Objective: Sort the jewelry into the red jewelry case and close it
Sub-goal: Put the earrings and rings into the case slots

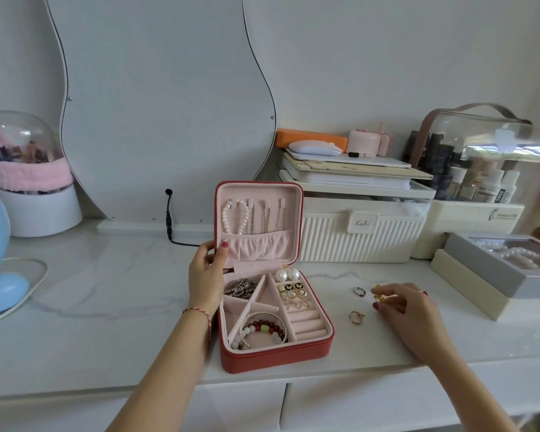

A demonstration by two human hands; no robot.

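Steadying the open red jewelry case (272, 353) lid with left grip (207, 269), pinching a gold ring (381, 297) in right grip (401, 302); two rings left beside it on the table (106, 307).

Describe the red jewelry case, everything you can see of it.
The red jewelry case is square with rounded corners, leather-like outside and pink velvet inside. It sits open on the white marble-look table, lid upright. The left hand grips the lid's left edge. The lid holds a pearl bracelet and thin chains above a gathered pocket. The base has divided compartments with bracelets, a silver chain and earrings, plus ring rolls.
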